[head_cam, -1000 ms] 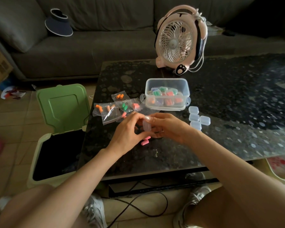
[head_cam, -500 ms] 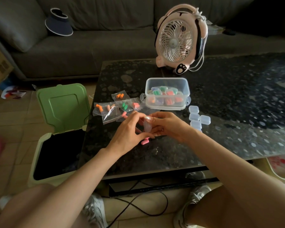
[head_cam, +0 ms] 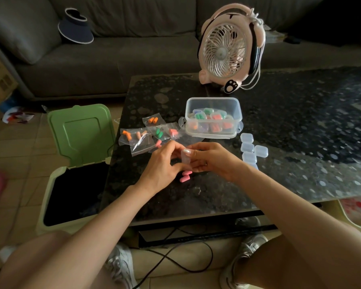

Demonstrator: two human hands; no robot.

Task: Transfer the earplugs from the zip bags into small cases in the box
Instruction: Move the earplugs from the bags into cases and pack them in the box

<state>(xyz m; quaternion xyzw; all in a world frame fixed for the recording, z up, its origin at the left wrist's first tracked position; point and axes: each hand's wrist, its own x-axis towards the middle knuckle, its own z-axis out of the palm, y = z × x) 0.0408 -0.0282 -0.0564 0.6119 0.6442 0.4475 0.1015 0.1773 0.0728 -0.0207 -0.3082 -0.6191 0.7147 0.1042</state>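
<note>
Pinching the case [head_cam: 185, 158] exactly as before, left hand [head_cam: 163, 163] and right hand [head_cam: 213, 159] hover above loose earplugs [head_cam: 185, 176] (still uncased).

Both bare forearms [head_cam: 104, 217] reach in over the near edge of the bench [head_cam: 196, 197], meeting above it. The left grip [head_cam: 162, 163] and right grip [head_cam: 214, 160] (fingers curled) pinch one small clear case [head_cam: 185, 158] between them.

Left hand [head_cam: 161, 163] shifted slightly on small case [head_cam: 185, 159].
</note>
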